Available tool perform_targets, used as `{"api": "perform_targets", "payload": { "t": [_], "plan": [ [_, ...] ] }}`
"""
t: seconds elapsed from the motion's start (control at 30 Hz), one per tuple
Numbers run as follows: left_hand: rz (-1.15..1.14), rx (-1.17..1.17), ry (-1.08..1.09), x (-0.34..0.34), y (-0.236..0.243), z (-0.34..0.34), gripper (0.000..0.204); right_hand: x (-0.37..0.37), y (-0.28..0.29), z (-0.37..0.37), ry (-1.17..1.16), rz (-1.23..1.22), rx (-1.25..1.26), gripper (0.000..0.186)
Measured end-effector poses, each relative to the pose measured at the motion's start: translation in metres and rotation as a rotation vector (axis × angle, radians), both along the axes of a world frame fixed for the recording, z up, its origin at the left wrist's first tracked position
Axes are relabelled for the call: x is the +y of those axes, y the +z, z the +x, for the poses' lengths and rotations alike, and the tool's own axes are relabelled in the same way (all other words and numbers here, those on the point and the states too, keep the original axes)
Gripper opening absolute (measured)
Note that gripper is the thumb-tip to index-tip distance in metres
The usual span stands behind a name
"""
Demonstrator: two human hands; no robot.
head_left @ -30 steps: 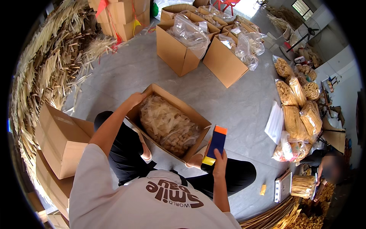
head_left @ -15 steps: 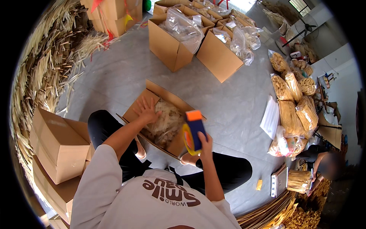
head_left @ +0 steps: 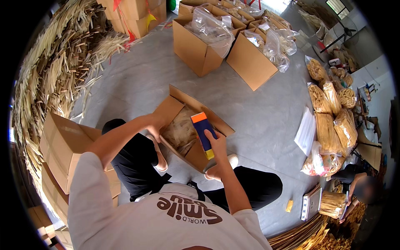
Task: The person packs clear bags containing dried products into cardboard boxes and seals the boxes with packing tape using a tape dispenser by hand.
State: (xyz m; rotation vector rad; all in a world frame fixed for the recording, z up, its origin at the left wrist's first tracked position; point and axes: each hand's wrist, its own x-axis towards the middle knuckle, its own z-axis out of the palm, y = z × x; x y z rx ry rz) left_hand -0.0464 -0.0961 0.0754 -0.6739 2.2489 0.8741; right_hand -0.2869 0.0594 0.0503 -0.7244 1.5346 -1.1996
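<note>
A cardboard box (head_left: 221, 123) sits on the floor between my legs, its end flaps folded inward over bagged pale strips (head_left: 177, 129), with a long flap standing up at the back. My left hand (head_left: 156, 125) grips the box's near left edge, fingers partly hidden. Over the box's right half, my right hand (head_left: 216, 143) is closed on a tape dispenser (head_left: 200, 127) in dark blue with orange and yellow ends.
Folded-open cartons (head_left: 62, 150) stand at my left beside a heap of pale strips (head_left: 58, 66). Bag-lined boxes (head_left: 196, 54) are ahead. Plastic bags of fibre (head_left: 327, 129) and white sheets (head_left: 304, 133) lie right. A co-worker (head_left: 356, 189) works at lower right.
The box's end flaps have folded inward. My left hand went from the upper rim to spread on the left flap, then down to the near edge. The dispenser moved left over the box.
</note>
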Motion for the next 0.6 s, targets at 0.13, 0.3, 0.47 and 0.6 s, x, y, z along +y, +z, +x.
{"api": "perform_targets", "payload": {
  "t": [0.13,0.3,0.47,0.6],
  "plan": [
    [-0.363,-0.002,0.069,-0.016,-0.013,-0.017,0.058,0.005,0.038,-0.012,0.046,-0.029,-0.180,0.029],
    [-0.459,0.150,0.327,0.012,-0.038,-0.012,0.055,0.027,0.078,-0.016,-0.071,-0.219,-0.090,0.027],
    [-0.494,0.077,0.320,0.008,-0.037,-0.019,0.068,0.020,0.044,0.006,0.062,-0.143,-0.030,0.028],
    [-0.605,0.066,0.205,0.025,-0.036,-0.013,0.069,0.018,0.035,0.029,-0.087,-0.128,-0.061,0.029]
  ]
}}
